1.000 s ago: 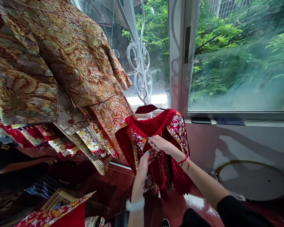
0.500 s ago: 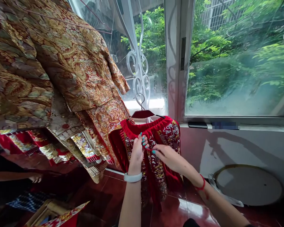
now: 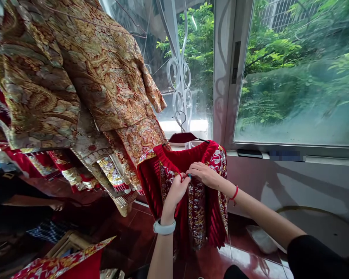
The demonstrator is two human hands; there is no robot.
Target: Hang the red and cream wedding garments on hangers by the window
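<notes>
A red velvet garment point(image 3: 163, 182) with silver and gold embroidery hangs on a dark red hanger point(image 3: 182, 136) in front of the window. My left hand point(image 3: 177, 192), a white band on its wrist, pinches the garment's front edge just below the neckline. My right hand point(image 3: 203, 174), with a red string bracelet, meets it from the right, fingers closed on the same spot of the embroidered front. Both hands touch at the centre of the chest. What sits between the fingertips is too small to name.
Gold brocade robes point(image 3: 75, 77) hang thickly on the left. Another person's arm point(image 3: 31, 201) reaches in low at left. A white scrolled metal stand point(image 3: 180, 77) rises behind the hanger. A phone point(image 3: 250, 154) lies on the sill. A round board point(image 3: 322, 228) leans against the wall. The floor is red tile point(image 3: 139, 232).
My hands came together higher on the garment's front, near the neckline. A second ago the left hand was lower and open; now both pinch the same spot.
</notes>
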